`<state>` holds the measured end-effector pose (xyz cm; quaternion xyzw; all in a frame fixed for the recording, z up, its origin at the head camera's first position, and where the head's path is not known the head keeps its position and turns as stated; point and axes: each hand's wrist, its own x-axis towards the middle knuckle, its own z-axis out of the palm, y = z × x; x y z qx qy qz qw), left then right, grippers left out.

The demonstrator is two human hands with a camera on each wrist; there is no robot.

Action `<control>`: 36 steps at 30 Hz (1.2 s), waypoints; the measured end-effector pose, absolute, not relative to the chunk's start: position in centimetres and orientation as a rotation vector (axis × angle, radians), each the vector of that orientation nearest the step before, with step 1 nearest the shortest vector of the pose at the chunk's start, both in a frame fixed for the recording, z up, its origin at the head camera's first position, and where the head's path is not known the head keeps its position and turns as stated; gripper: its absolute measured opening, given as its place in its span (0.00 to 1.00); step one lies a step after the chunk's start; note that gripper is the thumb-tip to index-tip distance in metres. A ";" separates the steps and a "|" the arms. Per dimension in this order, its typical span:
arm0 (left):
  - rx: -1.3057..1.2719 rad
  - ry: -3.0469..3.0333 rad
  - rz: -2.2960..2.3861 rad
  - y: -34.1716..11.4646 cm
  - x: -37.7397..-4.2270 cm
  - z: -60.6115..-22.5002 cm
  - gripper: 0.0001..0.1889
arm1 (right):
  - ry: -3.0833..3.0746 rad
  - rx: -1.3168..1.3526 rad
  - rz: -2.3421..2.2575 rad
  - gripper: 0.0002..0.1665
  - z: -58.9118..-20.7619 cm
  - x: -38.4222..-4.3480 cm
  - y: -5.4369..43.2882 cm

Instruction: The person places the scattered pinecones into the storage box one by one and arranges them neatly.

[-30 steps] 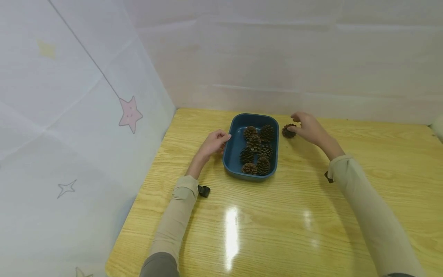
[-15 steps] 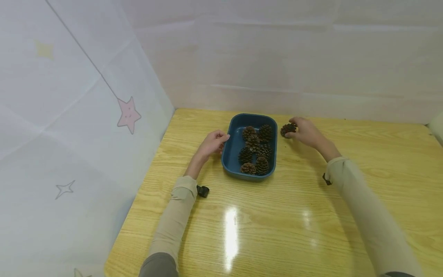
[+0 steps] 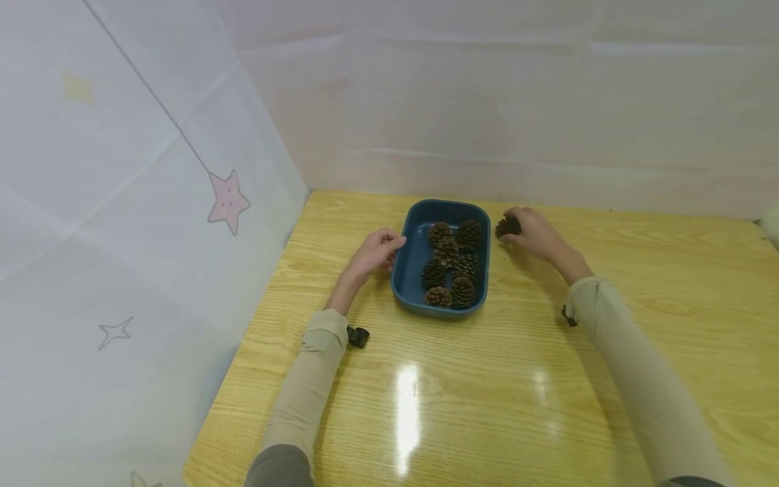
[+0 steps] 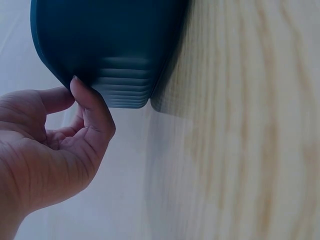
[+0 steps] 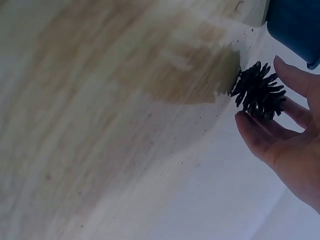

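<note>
A dark blue plastic tub [image 3: 410, 270] stands on the table in the head view, with several brown pine cones [image 3: 447, 251] lying in it. My left hand [image 3: 372, 253] pinches its left rim between thumb and finger; the left wrist view shows the ribbed outer wall of the tub [image 4: 115, 40] right at the fingertips. Just right of the tub, my right hand [image 3: 539, 238] grips a single pine cone [image 3: 507, 226]. From the right wrist, that pine cone [image 5: 259, 94] sits between thumb and curled fingers, close to the tabletop.
The wood-grain table [image 3: 487, 385] runs back to a pale cloth [image 3: 438, 101]. Another pale cloth with printed stars [image 3: 228, 201] hangs on the left. Dark crumbs [image 5: 182, 160] dot the tabletop beside the held cone.
My right hand has come down and its fingers have closed round the pine cone beside the tub. The left hand stays on the rim.
</note>
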<state>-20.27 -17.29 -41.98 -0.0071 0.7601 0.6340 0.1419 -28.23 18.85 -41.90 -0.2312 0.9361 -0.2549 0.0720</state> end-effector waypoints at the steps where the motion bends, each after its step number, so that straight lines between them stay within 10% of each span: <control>1: -0.022 2.192 1.831 -17.3 -20.3 -42.0 0.16 | 2.815 -0.696 -0.767 0.34 -42.0 -28.2 18.8; 36: -0.029 2.216 1.820 -17.2 -20.4 -42.2 0.15 | 2.775 -0.569 -0.854 0.39 -42.2 -28.0 19.0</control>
